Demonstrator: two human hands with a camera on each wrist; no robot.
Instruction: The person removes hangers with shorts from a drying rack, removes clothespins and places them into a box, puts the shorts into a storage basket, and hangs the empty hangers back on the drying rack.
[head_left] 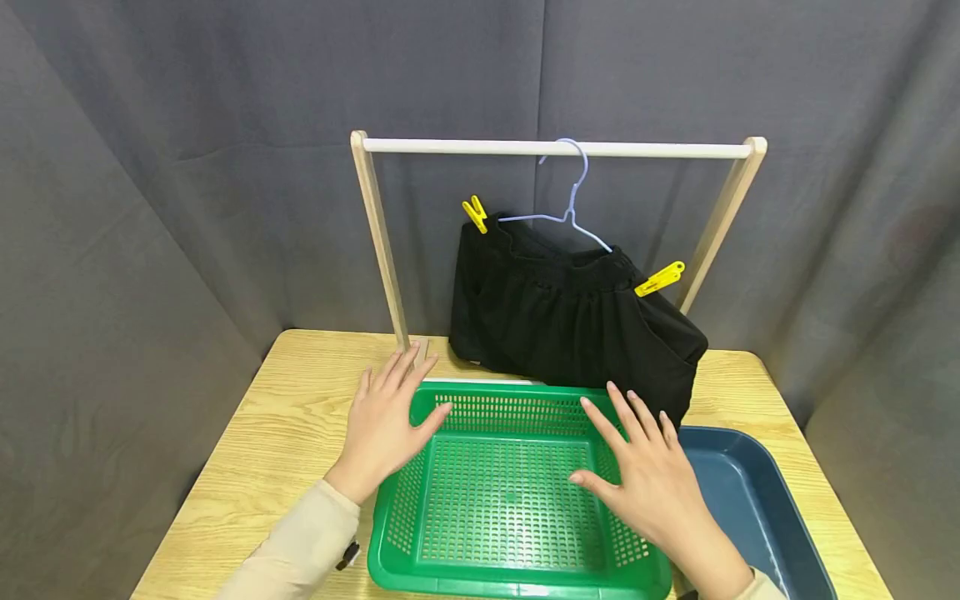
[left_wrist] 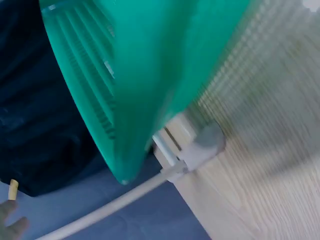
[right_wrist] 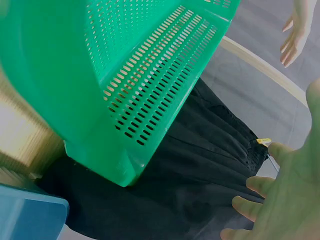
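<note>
Both hands hover over the green plastic basket, fingers spread and holding nothing. The left hand is above its left rim, and the right hand is over its right side. Inside, the basket shows only its perforated floor and walls. Behind it hangs a black garment with a gathered waistband, on a pale purple hanger. One yellow clothespin is at the garment's left top corner, and a second yellow clothespin at its right. In the right wrist view, the right hand's fingers are loosely bent.
A wooden rack with a white bar stands at the back of the wooden table and carries the hanger. A dark blue tray lies right of the basket, partly behind the right arm. Grey curtains surround the table.
</note>
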